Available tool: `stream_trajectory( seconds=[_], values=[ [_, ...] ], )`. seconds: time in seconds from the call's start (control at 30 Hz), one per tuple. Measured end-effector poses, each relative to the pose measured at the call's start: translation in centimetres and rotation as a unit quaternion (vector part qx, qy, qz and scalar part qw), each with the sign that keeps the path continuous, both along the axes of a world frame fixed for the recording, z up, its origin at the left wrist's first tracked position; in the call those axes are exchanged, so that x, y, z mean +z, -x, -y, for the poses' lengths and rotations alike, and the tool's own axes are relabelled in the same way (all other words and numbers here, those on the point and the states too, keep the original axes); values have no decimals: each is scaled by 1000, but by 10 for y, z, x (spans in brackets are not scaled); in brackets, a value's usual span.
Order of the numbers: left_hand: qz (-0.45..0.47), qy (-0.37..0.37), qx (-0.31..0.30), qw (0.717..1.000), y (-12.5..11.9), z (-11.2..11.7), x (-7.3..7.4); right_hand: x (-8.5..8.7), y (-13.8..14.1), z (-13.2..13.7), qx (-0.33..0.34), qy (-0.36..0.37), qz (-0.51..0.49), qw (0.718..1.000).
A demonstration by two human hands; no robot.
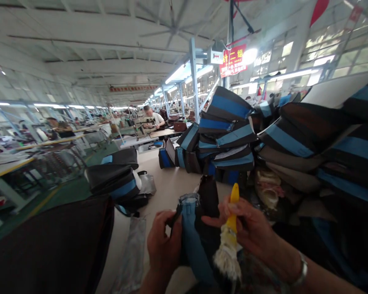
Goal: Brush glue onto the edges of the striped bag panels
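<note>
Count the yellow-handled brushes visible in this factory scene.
1: the yellow-handled brush, held in the right hand next to a black-and-blue bag. Others may be hidden among the stacked bags.

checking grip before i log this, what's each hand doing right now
Left hand: closed, holding a black and blue bag.
Right hand: closed, holding a yellow-handled brush.

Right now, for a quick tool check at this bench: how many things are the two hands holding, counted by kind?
Brush with a yellow handle, in the right hand: 1
Black and blue fabric bag, in the left hand: 1
Total: 2
</note>
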State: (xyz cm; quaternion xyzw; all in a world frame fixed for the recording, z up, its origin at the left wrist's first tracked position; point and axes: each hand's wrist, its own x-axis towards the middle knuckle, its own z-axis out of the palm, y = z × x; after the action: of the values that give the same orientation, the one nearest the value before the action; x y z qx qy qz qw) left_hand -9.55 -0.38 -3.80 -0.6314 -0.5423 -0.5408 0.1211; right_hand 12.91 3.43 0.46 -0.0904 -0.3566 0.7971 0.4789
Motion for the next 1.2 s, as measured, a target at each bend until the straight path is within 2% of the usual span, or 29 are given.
stream_trajectory(
  seconds=[0.07,0.13,0.27,0.37,0.43,0.53,0.6,0.7,0.8,0.9,1.0,1.1,1.17,1.2],
  values=[
    [-1,4,6,1000,4,-1,-10,-17,19,10,27,11,-46,999],
    [-3,34,1,999,7,3,-13,-26,35,13,42,13,-70,997],
    [26,139,-17,990,9,17,0,-32,57,-1,95,11,-83,992],
    [6,182,11,983,7,21,10,-37,66,-17,135,19,-106,985],
    [-14,191,40,981,4,19,11,-41,67,-25,138,33,-117,983],
    [-47,183,102,977,-1,12,5,-44,63,-31,109,57,-115,986],
    [-44,160,120,979,-1,7,-1,-43,57,-33,76,68,-99,990],
    [-4,141,64,988,5,1,-4,-33,48,-38,-7,84,-40,996],
    [51,179,-5,983,10,-1,2,-15,40,-45,-119,80,7,990],
    [103,241,-43,964,8,-3,14,5,36,-48,-254,5,39,966],
    [140,295,-54,944,2,-6,26,22,36,-44,-345,-127,104,924],
    [166,319,-61,931,-3,-10,32,31,41,-38,-363,-259,196,873],
    [173,324,-72,927,-5,-12,34,31,47,-38,-339,-359,247,834],
    [171,324,-75,928,-5,-12,34,31,51,-39,-325,-419,267,805]
  ],
)
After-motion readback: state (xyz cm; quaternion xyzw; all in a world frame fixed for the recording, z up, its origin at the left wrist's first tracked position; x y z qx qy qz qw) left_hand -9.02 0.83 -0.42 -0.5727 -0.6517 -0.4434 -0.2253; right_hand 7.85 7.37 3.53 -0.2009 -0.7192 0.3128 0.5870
